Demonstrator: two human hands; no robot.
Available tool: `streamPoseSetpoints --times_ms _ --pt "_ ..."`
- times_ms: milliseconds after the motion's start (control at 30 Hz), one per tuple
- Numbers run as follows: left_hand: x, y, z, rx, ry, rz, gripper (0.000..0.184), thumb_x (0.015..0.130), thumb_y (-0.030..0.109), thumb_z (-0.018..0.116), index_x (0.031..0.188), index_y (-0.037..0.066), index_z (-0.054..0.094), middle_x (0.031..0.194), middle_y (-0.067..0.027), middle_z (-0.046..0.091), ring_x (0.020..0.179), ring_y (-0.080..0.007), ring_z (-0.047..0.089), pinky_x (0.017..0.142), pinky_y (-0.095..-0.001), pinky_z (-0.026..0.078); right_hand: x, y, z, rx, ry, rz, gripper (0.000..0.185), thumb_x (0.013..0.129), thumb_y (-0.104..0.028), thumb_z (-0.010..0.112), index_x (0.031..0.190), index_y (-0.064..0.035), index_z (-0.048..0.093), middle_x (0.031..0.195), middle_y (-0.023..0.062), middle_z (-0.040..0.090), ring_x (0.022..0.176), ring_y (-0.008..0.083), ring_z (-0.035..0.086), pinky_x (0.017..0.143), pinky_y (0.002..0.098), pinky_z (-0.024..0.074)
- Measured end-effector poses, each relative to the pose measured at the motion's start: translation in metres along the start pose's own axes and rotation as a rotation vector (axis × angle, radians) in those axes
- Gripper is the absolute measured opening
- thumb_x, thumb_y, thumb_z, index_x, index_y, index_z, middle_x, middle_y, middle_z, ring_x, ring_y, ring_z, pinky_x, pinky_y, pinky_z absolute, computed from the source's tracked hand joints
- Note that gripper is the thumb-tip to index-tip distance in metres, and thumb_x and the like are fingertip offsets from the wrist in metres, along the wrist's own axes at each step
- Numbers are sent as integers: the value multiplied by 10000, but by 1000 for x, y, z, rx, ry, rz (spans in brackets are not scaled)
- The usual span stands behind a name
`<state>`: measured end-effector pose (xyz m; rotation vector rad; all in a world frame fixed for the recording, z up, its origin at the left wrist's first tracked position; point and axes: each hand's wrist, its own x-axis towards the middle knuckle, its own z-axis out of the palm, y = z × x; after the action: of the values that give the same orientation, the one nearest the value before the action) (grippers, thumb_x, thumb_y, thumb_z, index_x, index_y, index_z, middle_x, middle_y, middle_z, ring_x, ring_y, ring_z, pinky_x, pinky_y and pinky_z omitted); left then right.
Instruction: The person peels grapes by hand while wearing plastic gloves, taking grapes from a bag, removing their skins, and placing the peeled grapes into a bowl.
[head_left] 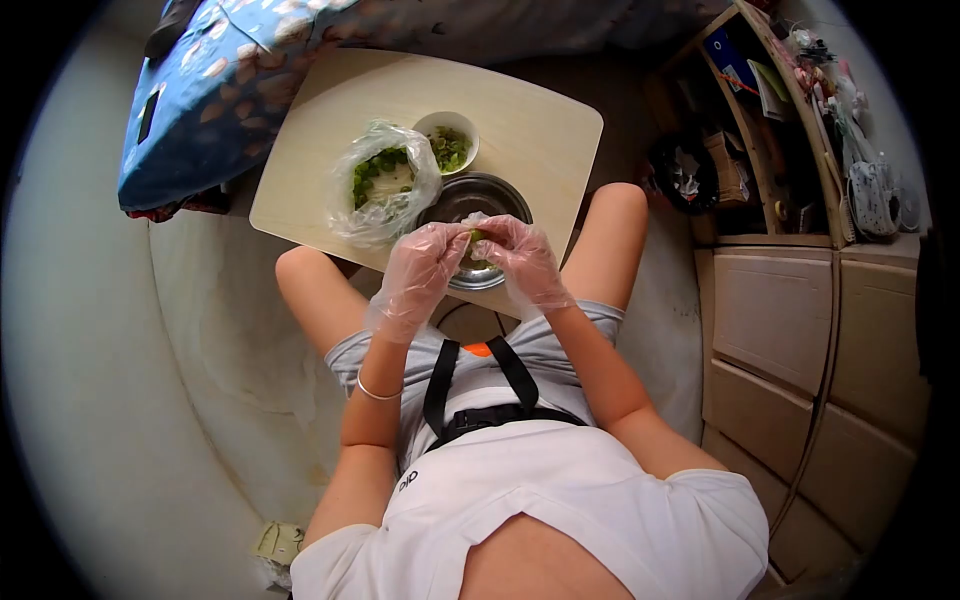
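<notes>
White shirt point(560, 480) and black straps point(515, 375) fill the foreground at 6 o'clock, worn by a person seated with knees apart at a pale table point(540, 130). Just beyond, the left hand point(417, 265) and right hand point(520, 258), both in clear plastic gloves, meet over a steel bowl point(490, 192) near the table's edge. Fingertips of both hands pinch a small green piece point(476, 235) between them, above the bowl; how each remaining finger is bent cannot be told through the plastic. At 10 o'clock from the steel bowl, just beside it, an open clear bag point(345, 215) holds green leaves point(375, 168). Between 11 and 12 o'clock, a white bowl point(472, 124) holds green scraps point(450, 150). Blue floral cloth point(225, 85) drapes at 10 to 11 o'clock of the view. Crowded shelves point(815, 130) stand at 2 o'clock, with drawers point(770, 295) at 3 o'clock.
</notes>
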<state>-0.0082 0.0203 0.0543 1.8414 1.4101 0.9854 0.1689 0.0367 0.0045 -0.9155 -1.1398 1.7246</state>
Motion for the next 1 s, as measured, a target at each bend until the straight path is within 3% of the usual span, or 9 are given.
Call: streamPoseSetpoints --times_ms 100,333,400,533,733,800,1000 --pt "-2 4 0 -41 -20 -100 119 916 63 642 985 -26 681 824 -152 674 701 -235 638 658 -317 507 0 3 1 -63 -1 -35 218 903 29 628 1119 36 596 1081 86 660 1004 134 613 932 284 500" --pt "-4 -3 5 -14 10 -40 112 912 62 644 965 -30 679 830 -156 683 714 -221 651 675 -309 517 -4 4 4 -98 10 -49 214 901 54 606 1114 39 592 1102 96 656 1033 147 603 952 295 488" --pt "-5 -5 10 -62 18 -129 104 908 57 643 954 -30 677 827 -158 682 717 -228 655 675 -311 517 -3 7 4 -147 15 -70 212 899 62 600 1110 41 591 1103 96 656 1036 150 604 955 297 484" --pt "-7 -12 19 43 71 -38 103 904 49 640 963 -28 675 843 -165 683 716 -231 656 674 -314 517 -6 5 5 -181 37 -60 209 899 64 598 1106 40 591 1102 95 656 1032 148 605 952 291 482" --pt "-11 -17 20 -189 -3 -204 135 940 55 615 1019 -41 669 845 -76 680 735 -104 631 670 -250 515 -6 10 2 64 43 -27 197 909 33 611 1105 36 591 1099 87 658 1010 140 614 932 282 496" --pt "-12 -11 15 -489 -35 -327 158 964 70 602 1030 -59 664 860 -27 663 766 -55 603 681 -219 513 -4 5 0 17 17 -9 195 912 15 621 1104 32 591 1095 83 658 1001 135 616 924 280 502" --pt "-13 -20 15 -401 -22 -233 153 962 67 609 1021 -63 665 853 -16 661 747 -50 586 673 -215 505 -1 -4 -1 -80 -47 -7 180 918 20 613 1097 27 594 1085 81 659 982 128 613 917 277 501"
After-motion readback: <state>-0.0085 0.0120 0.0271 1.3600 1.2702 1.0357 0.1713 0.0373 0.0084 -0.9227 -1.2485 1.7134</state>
